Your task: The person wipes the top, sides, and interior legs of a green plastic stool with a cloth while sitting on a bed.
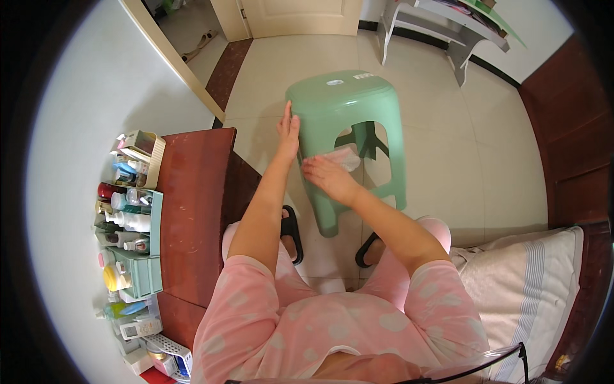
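A green plastic stool [343, 96] stands upright on the tiled floor in front of me, with small stickers on its seat. My left hand [289, 132] lies against the stool's left side near the seat edge, fingers pointing up, holding nothing that shows. My right hand [331, 176] is lower, at the stool's near leg, and presses a thin pale pink-and-white cloth [346, 158] against it. The hand and cloth are slightly blurred. Part of the cloth hangs in front of the opening in the stool's side.
At left, a red-brown wooden cabinet [192, 192] bears bottles and storage bins [144, 273]. A cushion [513, 278] lies at lower right beside dark wooden furniture [571, 134]. A white desk [427, 29] stands at the back. My feet wear black slippers [293, 235] either side of the stool.
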Motion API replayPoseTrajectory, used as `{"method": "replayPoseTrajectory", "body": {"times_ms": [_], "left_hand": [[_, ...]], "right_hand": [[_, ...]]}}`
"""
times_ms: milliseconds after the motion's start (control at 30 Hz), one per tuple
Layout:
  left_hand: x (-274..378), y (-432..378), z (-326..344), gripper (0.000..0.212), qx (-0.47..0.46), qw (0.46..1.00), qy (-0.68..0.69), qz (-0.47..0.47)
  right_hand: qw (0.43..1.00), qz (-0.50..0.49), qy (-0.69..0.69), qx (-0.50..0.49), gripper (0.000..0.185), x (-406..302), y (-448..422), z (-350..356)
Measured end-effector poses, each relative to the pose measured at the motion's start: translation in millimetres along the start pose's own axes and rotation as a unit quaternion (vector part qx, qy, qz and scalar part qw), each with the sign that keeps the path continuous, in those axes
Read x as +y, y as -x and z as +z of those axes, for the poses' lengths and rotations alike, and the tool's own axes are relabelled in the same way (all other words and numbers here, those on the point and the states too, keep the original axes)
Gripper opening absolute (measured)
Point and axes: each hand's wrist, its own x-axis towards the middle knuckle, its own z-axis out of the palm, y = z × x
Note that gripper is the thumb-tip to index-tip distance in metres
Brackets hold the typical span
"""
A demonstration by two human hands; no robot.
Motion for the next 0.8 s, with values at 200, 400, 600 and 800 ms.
{"method": "replayPoseTrajectory", "body": {"times_ms": [200,400,600,800], "left_hand": [[2,4,4,0.078,0.020,0.997,-0.065,0.027],[3,6,0,0.081,0.015,0.996,-0.074,0.043],[7,11,2,0.082,0.002,0.997,-0.065,0.031],[9,10,4,0.080,0.011,0.997,-0.074,0.019]], "right_hand": [[0.991,0.034,-0.077,0.099,0.024,-1,-5,-25],[0.938,0.155,0.072,0.300,0.032,61,-20,-86],[0.907,0.321,0.118,0.244,0.044,74,-14,-73],[0.829,0.448,0.092,0.322,0.043,99,12,-54]]}}
